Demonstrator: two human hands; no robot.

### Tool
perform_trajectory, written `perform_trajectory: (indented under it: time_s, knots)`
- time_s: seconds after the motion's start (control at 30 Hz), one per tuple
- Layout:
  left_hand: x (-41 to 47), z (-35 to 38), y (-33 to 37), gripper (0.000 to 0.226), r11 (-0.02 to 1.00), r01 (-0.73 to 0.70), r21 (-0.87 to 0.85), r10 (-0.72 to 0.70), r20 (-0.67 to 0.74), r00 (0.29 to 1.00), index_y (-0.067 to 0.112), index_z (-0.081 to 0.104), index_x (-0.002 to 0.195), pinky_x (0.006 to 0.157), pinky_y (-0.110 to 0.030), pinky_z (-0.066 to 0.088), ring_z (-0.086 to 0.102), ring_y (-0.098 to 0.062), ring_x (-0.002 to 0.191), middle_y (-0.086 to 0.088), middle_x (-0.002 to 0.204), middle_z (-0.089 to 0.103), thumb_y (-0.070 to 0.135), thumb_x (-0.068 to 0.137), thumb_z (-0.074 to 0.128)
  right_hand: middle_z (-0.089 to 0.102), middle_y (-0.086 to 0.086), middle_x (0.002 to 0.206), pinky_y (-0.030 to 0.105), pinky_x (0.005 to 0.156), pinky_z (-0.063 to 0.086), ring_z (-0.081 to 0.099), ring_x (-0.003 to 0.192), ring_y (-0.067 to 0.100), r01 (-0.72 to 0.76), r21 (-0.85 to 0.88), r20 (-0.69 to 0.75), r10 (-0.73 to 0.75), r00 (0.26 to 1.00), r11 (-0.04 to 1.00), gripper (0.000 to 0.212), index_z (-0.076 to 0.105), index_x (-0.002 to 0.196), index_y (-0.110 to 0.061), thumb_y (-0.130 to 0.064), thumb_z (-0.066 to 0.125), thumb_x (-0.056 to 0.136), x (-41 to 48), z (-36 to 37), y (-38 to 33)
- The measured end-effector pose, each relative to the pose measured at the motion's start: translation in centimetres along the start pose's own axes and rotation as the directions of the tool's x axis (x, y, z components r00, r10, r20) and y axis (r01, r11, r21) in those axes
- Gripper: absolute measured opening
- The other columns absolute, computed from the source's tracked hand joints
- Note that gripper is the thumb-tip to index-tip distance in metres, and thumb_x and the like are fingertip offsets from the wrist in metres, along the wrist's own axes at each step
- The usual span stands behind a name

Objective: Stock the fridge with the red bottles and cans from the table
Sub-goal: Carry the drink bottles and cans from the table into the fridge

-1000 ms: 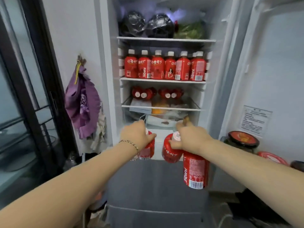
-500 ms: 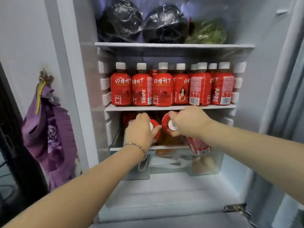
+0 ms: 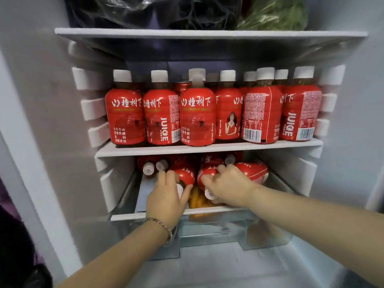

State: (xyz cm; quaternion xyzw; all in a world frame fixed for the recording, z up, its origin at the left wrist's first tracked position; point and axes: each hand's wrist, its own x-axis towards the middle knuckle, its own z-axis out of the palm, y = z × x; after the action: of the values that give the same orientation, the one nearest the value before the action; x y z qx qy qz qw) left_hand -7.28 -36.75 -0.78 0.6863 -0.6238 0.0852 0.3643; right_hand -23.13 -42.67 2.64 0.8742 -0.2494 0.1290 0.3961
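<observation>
Both my hands are inside the open fridge, in the low gap under the middle shelf [image 3: 207, 149]. My left hand [image 3: 166, 196] grips a red juice bottle [image 3: 185, 175] by its white-capped neck, lying on its side. My right hand [image 3: 228, 183] holds two red bottles lying flat: one [image 3: 207, 173] with its cap toward me, another [image 3: 253, 171] under my palm. Several more red bottles [image 3: 151, 165] lie behind them, caps forward. A row of upright red bottles [image 3: 197, 117] fills the middle shelf.
The upper shelf [image 3: 207, 33] carries dark plastic bags [image 3: 155, 11] and leafy greens [image 3: 274, 13]. Orange produce [image 3: 197, 201] lies under the bottles on the glass shelf [image 3: 128, 216]. A clear drawer [image 3: 266, 231] sits below. White fridge walls close in on both sides.
I have come closer to the fridge. Both hands have pushed their bottles deeper into the gap under the middle shelf, and the right hand's hanging bottle now lies flat.
</observation>
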Motion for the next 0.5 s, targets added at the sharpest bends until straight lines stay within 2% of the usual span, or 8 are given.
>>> perform_trajectory:
  time_s: [0.1,0.17,0.27,0.3,0.33,0.4,0.43,0.5]
  knots:
    - [0.4,0.5,0.0,0.033,0.999,0.029,-0.035,-0.03,-0.026,0.999,0.016,0.042,0.093,0.056,-0.028,0.033,0.052,-0.022,0.083,-0.001,0.102,0.042,0.045,0.087,0.055,0.057,0.002,0.045,0.021,0.043,0.038,0.055,0.043,0.021,-0.089,0.059,-0.072,0.093,0.993,0.994,0.047,0.062,0.064,-0.014,-0.053,0.079,0.046,-1.0,1.4,0.7]
    - [0.5,0.7,-0.1,0.032,0.999,0.032,-0.036,-0.033,-0.021,0.999,0.017,0.041,0.095,0.056,-0.029,0.034,0.051,-0.02,0.083,0.002,0.101,0.039,0.045,0.088,0.054,0.06,0.002,0.059,0.029,0.054,0.036,0.059,0.055,0.022,-0.198,0.113,-0.082,0.207,0.975,0.974,0.048,0.06,0.07,-0.014,-0.062,0.058,0.066,-2.0,2.1,0.7]
    - [0.5,0.6,0.0,0.031,0.999,0.027,-0.029,-0.027,-0.023,0.999,0.015,0.043,0.1,0.057,-0.028,0.033,0.05,-0.021,0.085,0.0,0.103,0.039,0.041,0.088,0.055,0.063,0.01,0.095,0.037,0.076,0.03,0.06,0.088,0.031,-0.512,0.225,0.105,0.502,0.859,0.829,0.072,0.06,0.089,-0.014,-0.078,0.039,0.063,-3.0,2.3,0.4]
    - [0.5,0.6,0.0,0.031,0.999,0.022,-0.026,-0.022,-0.02,1.0,0.014,0.043,0.102,0.058,-0.028,0.033,0.05,-0.022,0.087,-0.001,0.104,0.04,0.039,0.088,0.056,0.056,0.014,0.115,0.044,0.09,0.03,0.052,0.107,0.037,-0.622,0.263,0.194,0.591,0.783,0.738,0.083,0.058,0.103,-0.017,-0.083,0.04,0.058,-3.0,2.1,0.0]
    - [0.4,0.6,0.0,0.031,0.999,0.018,-0.027,-0.018,-0.015,1.0,0.013,0.044,0.103,0.059,-0.029,0.033,0.051,-0.024,0.088,-0.003,0.104,0.041,0.037,0.087,0.056,0.04,0.017,0.134,0.054,0.101,0.025,0.035,0.126,0.042,-0.717,0.284,0.283,0.659,0.697,0.637,0.092,0.05,0.119,-0.022,-0.087,0.044,0.053,-3.1,1.9,-0.2]
    - [0.3,0.5,0.0,0.033,0.999,0.017,-0.034,-0.017,-0.007,1.0,0.012,0.045,0.104,0.062,-0.029,0.034,0.052,-0.027,0.089,-0.004,0.104,0.04,0.036,0.086,0.058,-0.003,0.016,0.152,0.062,0.109,0.015,-0.002,0.139,0.047,-0.846,0.317,0.5,0.683,0.533,0.429,0.102,0.024,0.14,-0.037,-0.081,0.06,0.056,-3.1,1.3,-0.3]
    - [0.2,0.4,0.2,0.037,0.999,0.022,-0.049,-0.022,0.0,1.0,0.012,0.045,0.105,0.064,-0.028,0.036,0.052,-0.028,0.09,-0.005,0.105,0.039,0.039,0.084,0.06,-0.016,0.016,0.152,0.059,0.111,0.017,-0.006,0.139,0.048,-0.871,0.342,0.574,0.655,0.491,0.353,0.103,0.016,0.143,-0.04,-0.072,0.067,0.06,-3.0,1.1,0.0]
    - [0.2,0.3,0.9,0.053,0.992,0.065,-0.112,-0.058,0.057,0.997,0.014,0.042,0.106,0.072,-0.029,0.04,0.05,-0.027,0.095,-0.006,0.112,0.032,0.051,0.077,0.065,-0.023,0.02,0.151,0.053,0.113,0.023,-0.002,0.139,0.049,-0.88,0.358,0.628,0.617,0.475,0.313,0.101,0.01,0.146,-0.043,-0.057,0.073,0.069,-3.0,0.9,0.9]
